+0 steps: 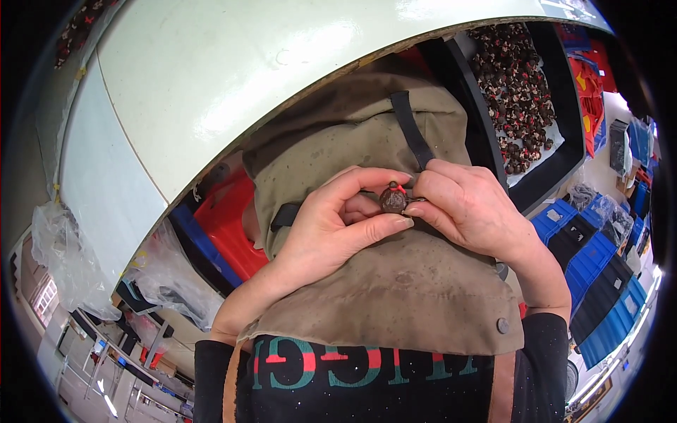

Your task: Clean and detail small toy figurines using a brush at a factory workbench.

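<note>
A small round brown figure (393,201) with a darker knob on top and a red band round its neck is held in front of my apron (360,282). My left hand (337,215) grips it from the left between thumb and fingers. From the right, my right hand (469,204) is closed in a pinch at the figure's side. A thin dark piece (417,200), perhaps wire or a ring, shows at those right fingertips. What else the right fingers cover is hidden.
A white curved tabletop (211,77) lies ahead and left. At right a black tray (481,106) holds several small brown, cream and red pieces (518,99). Blue and black crates (592,261) stand farther right. A red stool (229,225) and plastic bags (77,247) are left.
</note>
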Available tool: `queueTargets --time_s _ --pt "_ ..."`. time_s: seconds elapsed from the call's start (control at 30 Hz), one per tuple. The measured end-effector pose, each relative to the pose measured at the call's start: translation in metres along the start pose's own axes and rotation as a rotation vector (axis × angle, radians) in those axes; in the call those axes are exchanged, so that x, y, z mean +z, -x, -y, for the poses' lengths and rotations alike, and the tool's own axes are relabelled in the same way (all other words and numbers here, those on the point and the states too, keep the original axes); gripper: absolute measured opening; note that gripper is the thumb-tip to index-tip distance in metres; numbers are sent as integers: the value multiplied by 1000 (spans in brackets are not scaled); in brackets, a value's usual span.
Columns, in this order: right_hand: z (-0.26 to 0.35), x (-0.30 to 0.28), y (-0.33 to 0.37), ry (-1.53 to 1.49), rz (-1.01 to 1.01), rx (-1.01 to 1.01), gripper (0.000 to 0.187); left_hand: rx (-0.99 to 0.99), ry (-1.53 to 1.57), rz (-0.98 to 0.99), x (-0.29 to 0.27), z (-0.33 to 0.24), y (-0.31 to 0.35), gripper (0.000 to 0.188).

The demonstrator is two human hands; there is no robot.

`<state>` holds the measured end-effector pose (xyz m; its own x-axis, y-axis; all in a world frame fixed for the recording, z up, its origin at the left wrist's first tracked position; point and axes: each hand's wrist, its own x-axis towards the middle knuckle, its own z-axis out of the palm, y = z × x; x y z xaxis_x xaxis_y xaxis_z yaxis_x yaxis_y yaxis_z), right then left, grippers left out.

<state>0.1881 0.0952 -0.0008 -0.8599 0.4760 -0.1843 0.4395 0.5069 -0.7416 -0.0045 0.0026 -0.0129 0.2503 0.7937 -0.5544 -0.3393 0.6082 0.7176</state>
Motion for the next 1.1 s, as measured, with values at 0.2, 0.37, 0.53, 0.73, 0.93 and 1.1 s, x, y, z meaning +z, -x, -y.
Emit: queueTargets --time_s 0.2,0.37,0.53,0.73,0.93,1.1 --pt "-1 -2 -1 32 -5 -32 19 -26 -16 6 -1 -2 -1 44" --pt "-4 0 -3 41 -45 -65 20 -25 3 -3 -1 -5 -3 44" --pt "-1 0 -3 10 -61 -9 21 -15 4 0 -1 -5 -2 43" --pt "-2 -2 -3 53 -34 -22 22 -25 -31 5 -1 -7 -2 44" --pt "-1 -1 -2 58 -68 -33 21 -17 30 -4 0 -7 -1 44" --pt "1 0 -2 60 -82 -24 20 -14 28 1 -1 -6 -1 44"
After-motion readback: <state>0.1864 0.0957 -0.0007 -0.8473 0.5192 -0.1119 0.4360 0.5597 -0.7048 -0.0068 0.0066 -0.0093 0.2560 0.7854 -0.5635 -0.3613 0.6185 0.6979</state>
